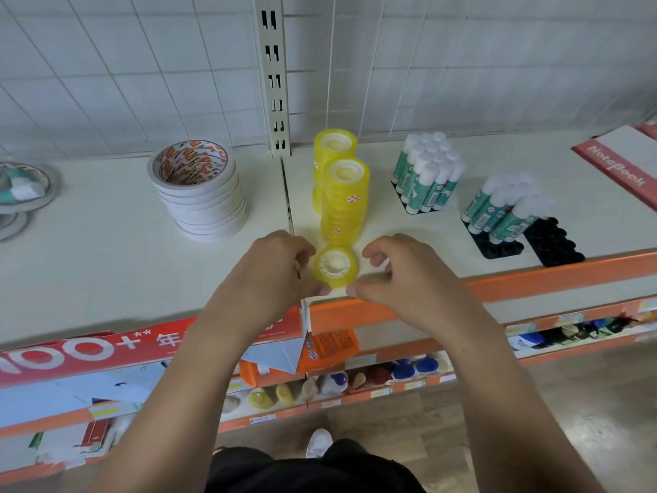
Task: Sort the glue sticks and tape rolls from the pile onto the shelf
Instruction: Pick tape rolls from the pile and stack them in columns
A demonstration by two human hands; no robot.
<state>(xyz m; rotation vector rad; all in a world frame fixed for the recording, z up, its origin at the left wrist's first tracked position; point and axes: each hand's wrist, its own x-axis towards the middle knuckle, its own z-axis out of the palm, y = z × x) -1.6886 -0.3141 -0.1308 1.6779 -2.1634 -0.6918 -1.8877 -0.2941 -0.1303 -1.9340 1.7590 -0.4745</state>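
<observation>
Left hand [273,268] and right hand [401,275] meet at the front edge of the shelf [106,279] around one yellow tape roll [335,267], which lies flat. The left fingers curl against its rim, apparently holding it. The right fingers are curled, but contact cannot be told. Probable aim: lining it up with the yellow tape stacks [343,193] at 12 o'clock. Glue sticks [426,172] stand at 2 o'clock. Legible: "Notebook" on a red cover [618,165]; "100+" on a red banner [89,350].

On shelf [106,275], left to right: loose tape rolls [25,188]; tape stack [202,204]; two small-roll stacks [345,201], one behind other; two glue-stick clusters [428,177]; notebook [620,165]. At front edge: single roll [335,267] between left hand [273,270] and right hand [403,277].
</observation>
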